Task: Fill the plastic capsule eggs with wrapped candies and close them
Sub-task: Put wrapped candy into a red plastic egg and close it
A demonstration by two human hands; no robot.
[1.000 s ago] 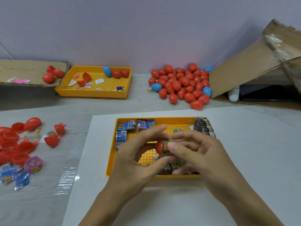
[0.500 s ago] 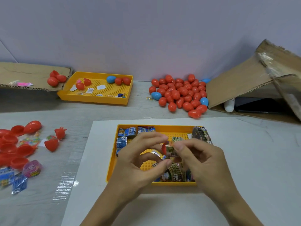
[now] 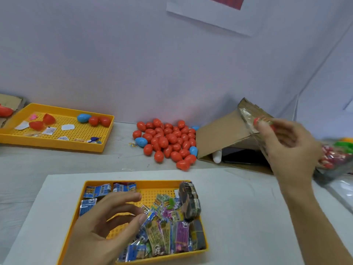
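My right hand [image 3: 286, 148] is raised at the right and holds a red capsule egg [image 3: 262, 121] between thumb and fingers, in front of the cardboard box. My left hand [image 3: 112, 224] hovers over the near yellow tray [image 3: 133, 185], its fingers loosely spread and holding nothing. Several wrapped candies [image 3: 164, 228] lie in that tray, blue ones [image 3: 99, 190] at its far left. A heap of closed red and blue eggs [image 3: 168, 142] sits by the wall.
A second yellow tray [image 3: 80, 148] at the back left holds eggs, open halves and paper scraps. A tipped cardboard box [image 3: 225, 136] stands at the right, with a clear bag of red pieces [image 3: 332, 159] beyond it. A white mat [image 3: 238, 207] lies under the near tray.
My right hand has lifted away to the right with the red egg. My left hand has let go and stayed over the tray. The camera has tilted upward.
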